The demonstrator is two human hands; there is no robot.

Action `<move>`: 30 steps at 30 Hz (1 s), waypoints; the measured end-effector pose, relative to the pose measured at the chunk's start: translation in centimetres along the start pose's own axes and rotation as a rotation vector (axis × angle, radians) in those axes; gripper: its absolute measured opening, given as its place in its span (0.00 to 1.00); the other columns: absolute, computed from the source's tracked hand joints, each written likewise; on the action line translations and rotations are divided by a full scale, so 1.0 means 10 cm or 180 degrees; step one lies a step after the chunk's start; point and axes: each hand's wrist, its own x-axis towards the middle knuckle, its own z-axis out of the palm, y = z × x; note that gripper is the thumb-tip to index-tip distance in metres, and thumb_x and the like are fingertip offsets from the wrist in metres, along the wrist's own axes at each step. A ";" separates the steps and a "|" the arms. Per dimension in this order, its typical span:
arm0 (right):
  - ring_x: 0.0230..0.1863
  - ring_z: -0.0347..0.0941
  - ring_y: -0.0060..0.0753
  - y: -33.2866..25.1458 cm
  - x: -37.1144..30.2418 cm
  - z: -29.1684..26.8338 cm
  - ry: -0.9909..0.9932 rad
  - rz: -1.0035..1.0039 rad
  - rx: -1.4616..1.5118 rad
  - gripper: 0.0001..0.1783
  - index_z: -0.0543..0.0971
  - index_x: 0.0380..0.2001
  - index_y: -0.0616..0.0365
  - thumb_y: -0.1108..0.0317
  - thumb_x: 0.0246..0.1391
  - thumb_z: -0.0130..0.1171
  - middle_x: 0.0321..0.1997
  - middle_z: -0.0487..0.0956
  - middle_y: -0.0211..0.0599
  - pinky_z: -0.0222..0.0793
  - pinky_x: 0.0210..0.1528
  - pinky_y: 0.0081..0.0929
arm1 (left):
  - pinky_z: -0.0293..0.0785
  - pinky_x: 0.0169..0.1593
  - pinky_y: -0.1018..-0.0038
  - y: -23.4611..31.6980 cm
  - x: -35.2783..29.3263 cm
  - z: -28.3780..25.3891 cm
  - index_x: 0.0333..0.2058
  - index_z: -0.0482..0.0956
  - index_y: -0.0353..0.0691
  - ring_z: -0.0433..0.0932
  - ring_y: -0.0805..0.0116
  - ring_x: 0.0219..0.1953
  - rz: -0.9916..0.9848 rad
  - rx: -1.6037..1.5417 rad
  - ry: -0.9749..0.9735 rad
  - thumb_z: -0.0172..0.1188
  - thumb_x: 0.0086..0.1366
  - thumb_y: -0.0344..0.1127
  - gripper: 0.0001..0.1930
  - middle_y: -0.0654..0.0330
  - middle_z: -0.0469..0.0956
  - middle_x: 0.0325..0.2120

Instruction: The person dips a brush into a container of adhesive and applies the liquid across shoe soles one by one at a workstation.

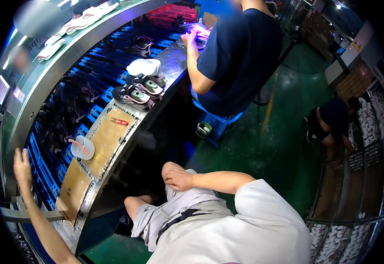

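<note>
My left hand (22,169) is raised at the far left, beside the metal frame (13,136) of the conveyor. Its fingers point up and apart with nothing visible in them; whether it touches the frame I cannot tell. My right hand (179,179) lies empty on my bent knee, fingers spread. Between them runs a narrow bench topped with brown cardboard (75,187). On it stand a translucent plastic cup (83,149) with an orange-red stick leaning inside, and red-handled thread snips (120,121). Farther along sit dark and pale sneakers (137,93) beside a white shoe-shaped piece (143,67).
Blue conveyor slats (42,163) carry dark shoes behind the bench. White shoes (88,20) line the upper shelf. A co-worker in a dark shirt (245,57) sits on a blue stool (218,127), handling something under purple light. Another person (333,116) bends by racks (346,185) at right.
</note>
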 end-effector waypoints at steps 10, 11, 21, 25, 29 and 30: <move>0.63 0.71 0.38 -0.14 0.03 -0.08 -0.0400 -0.0168 -0.0265 0.19 0.85 0.48 0.53 0.57 0.59 0.58 0.55 0.80 0.38 0.57 0.70 0.53 | 0.78 0.57 0.53 2.32 -3.45 1.94 0.66 0.71 0.36 0.82 0.49 0.55 0.0461 -0.0129 -0.3226 0.65 0.64 0.56 0.39 0.42 0.79 0.56; 0.64 0.71 0.38 -0.16 0.03 -0.08 -0.0516 -0.0183 -0.0344 0.19 0.85 0.49 0.52 0.57 0.59 0.58 0.55 0.80 0.38 0.57 0.70 0.54 | 0.73 0.62 0.52 2.42 -3.52 1.88 0.70 0.65 0.37 0.76 0.44 0.61 0.0037 -0.0049 -0.3249 0.64 0.64 0.57 0.43 0.38 0.72 0.62; 0.63 0.72 0.41 -0.17 0.08 -0.15 -0.1143 -0.1057 -0.0379 0.19 0.85 0.48 0.52 0.57 0.57 0.56 0.52 0.82 0.38 0.58 0.68 0.55 | 0.70 0.63 0.44 2.32 -4.17 2.58 0.77 0.42 0.44 0.66 0.30 0.65 -0.1726 -0.0481 -0.2094 0.60 0.64 0.62 0.54 0.34 0.53 0.70; 0.62 0.73 0.43 -0.10 0.27 -0.08 -0.1286 -0.1373 -0.0094 0.20 0.84 0.48 0.55 0.57 0.59 0.55 0.51 0.83 0.39 0.59 0.67 0.53 | 0.72 0.61 0.44 2.47 -4.07 2.24 0.77 0.42 0.48 0.69 0.31 0.62 -0.2172 -0.0310 -0.2247 0.59 0.64 0.63 0.53 0.34 0.56 0.68; 0.55 0.76 0.47 -0.07 0.44 -0.06 -0.1453 -0.1455 0.0308 0.18 0.83 0.44 0.57 0.58 0.60 0.52 0.46 0.83 0.43 0.61 0.66 0.53 | 0.76 0.59 0.49 2.54 -3.99 2.17 0.74 0.52 0.44 0.73 0.37 0.60 -0.2195 -0.0365 -0.1905 0.68 0.59 0.56 0.50 0.37 0.66 0.60; 0.55 0.76 0.47 0.01 0.40 -0.01 -0.1234 -0.1487 0.0319 0.18 0.83 0.43 0.58 0.58 0.59 0.53 0.46 0.83 0.44 0.62 0.66 0.51 | 0.76 0.58 0.50 2.48 -4.02 2.21 0.73 0.53 0.44 0.73 0.38 0.59 -0.2258 -0.0376 -0.1766 0.69 0.58 0.55 0.50 0.37 0.67 0.59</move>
